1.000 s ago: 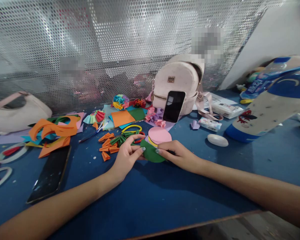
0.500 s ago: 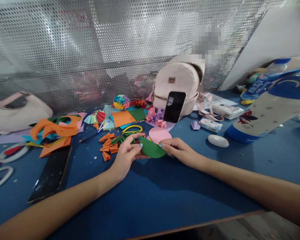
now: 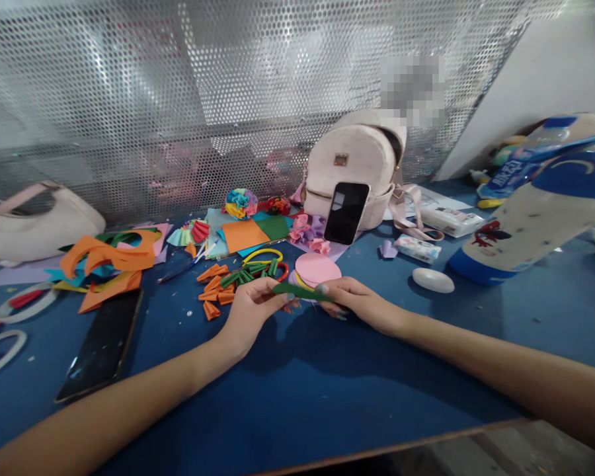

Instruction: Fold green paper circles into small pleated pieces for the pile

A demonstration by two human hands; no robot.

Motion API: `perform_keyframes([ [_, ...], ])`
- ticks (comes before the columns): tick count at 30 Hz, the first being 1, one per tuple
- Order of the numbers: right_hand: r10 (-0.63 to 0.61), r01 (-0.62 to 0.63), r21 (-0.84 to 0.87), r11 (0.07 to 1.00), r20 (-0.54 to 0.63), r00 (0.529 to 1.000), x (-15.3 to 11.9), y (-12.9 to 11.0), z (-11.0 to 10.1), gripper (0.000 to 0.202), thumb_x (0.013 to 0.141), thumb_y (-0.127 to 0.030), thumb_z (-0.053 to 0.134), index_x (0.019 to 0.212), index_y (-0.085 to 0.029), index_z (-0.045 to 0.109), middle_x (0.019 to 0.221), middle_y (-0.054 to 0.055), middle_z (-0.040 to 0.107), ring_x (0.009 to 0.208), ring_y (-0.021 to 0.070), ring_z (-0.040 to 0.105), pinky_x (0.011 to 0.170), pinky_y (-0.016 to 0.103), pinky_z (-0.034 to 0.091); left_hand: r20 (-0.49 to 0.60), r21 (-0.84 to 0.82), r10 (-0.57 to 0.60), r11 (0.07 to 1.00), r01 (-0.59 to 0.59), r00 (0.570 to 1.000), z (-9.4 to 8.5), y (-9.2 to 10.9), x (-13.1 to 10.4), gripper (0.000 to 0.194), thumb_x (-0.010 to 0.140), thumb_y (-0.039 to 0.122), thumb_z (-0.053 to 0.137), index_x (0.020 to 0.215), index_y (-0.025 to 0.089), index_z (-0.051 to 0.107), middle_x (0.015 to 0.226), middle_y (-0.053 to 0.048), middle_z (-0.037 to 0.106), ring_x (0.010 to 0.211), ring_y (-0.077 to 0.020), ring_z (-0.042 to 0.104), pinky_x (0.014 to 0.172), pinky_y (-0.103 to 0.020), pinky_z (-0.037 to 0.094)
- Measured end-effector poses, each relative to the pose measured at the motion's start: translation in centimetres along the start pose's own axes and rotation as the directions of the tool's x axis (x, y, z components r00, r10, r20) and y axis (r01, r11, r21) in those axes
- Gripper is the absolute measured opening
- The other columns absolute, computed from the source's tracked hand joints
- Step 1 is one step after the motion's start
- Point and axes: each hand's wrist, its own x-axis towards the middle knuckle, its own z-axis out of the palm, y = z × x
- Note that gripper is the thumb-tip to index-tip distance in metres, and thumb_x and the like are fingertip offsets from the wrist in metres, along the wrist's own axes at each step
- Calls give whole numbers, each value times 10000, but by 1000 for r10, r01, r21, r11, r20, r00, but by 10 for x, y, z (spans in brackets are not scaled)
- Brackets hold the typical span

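A piece of green paper (image 3: 302,291) is held level between both hands and shows nearly edge-on. My left hand (image 3: 255,307) pinches its left end, and my right hand (image 3: 359,301) grips the right end. Just behind the green paper lies a pink paper circle (image 3: 318,268), with yellow and purple edges showing under it. Folded green paper pieces (image 3: 250,272) and folded orange paper pieces (image 3: 215,289) sit beyond my left hand, beside a yellow ring (image 3: 262,252).
A black phone (image 3: 102,347) and orange paper scraps (image 3: 109,258) lie at left. Behind stand a backpack (image 3: 350,162) and an upright phone (image 3: 347,213). A white oval object (image 3: 433,279) and a large bottle (image 3: 530,218) are at right.
The green paper has tilted from a visible half-round face to nearly edge-on. More of the folded green pieces and a red ring now show behind it. The fingers of my right hand have shifted below the paper.
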Motion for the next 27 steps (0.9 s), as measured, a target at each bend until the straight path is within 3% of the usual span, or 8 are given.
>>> perform_keyframes([
  [3,-99,89,-79,993,-144,985,-2,-4,2,511,989,-662,426,769,-204,480,679,-22,432,604,136,385,579,274,344,-51,-13,-41,999,40,998,2,2,-1,269,752,352,845,764,139,681,723,-50,752,619,-154,693,604,-255,569],
  [6,-292,246,-197,949,-256,921,-4,-7,2,343,997,-549,519,907,-220,487,813,-2,468,694,148,432,627,270,388,-64,-37,-72,997,70,995,3,5,-1,299,770,386,828,788,137,663,689,-44,739,578,-149,691,513,-222,541],
  [9,-413,335,-306,891,-242,878,-4,-7,2,206,1010,-429,548,995,-226,513,932,25,510,766,153,482,687,279,438,-52,-47,-84,996,81,995,4,6,-2,296,789,388,811,792,133,660,678,-44,736,565,-145,692,501,-215,541],
  [12,-444,361,-334,871,-220,869,-3,-5,2,140,998,-350,581,1022,-232,509,952,17,521,747,136,496,679,270,459,-38,-68,-84,994,82,996,4,7,-2,295,794,383,807,775,128,660,676,-42,736,565,-137,695,502,-203,545],
  [18,-478,377,-384,843,-213,852,-1,-1,1,181,944,-294,672,1035,-234,528,967,19,539,751,131,523,658,260,485,-15,-88,-83,993,81,996,3,7,-2,311,796,396,807,754,124,664,670,-44,743,565,-131,703,505,-186,547],
  [27,-576,459,-504,731,-97,812,0,-1,3,201,881,-256,759,990,-228,593,980,41,541,870,175,546,715,279,500,90,-46,-109,993,113,990,5,10,-4,354,788,428,814,716,124,648,653,-44,745,527,-125,697,474,-175,529],
])
